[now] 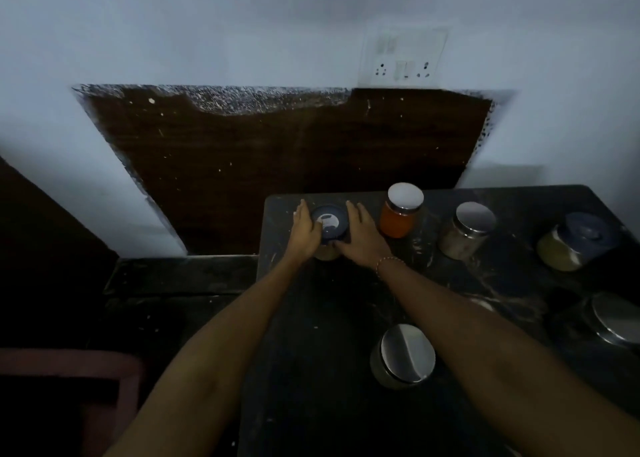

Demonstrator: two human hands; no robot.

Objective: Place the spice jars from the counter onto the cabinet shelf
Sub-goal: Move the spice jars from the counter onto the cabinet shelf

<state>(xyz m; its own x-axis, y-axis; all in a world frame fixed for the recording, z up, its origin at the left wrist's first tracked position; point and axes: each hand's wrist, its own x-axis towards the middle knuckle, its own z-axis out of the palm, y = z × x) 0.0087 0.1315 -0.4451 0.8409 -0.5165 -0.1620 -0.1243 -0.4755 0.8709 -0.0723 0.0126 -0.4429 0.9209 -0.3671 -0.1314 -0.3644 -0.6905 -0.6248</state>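
A jar with a dark blue lid (329, 226) stands at the far left corner of the black counter (311, 352). My left hand (304, 231) presses its left side and my right hand (362, 234) its right side, so both hold it between them. Further right stand an orange-filled jar with a white lid (401, 210), a steel-lidded jar (465, 231) and a yellow-green jar with a blue lid (575, 243). Another steel-lidded jar (403, 356) sits near me between my forearms. No cabinet shelf is in view.
A steel lid or container (613, 318) lies at the right edge. Behind the counter is a dark wooden panel (277, 165) in a white wall, with a switchboard (403, 56) above. A lower dark ledge (180, 276) and a reddish stool (86, 380) sit to the left.
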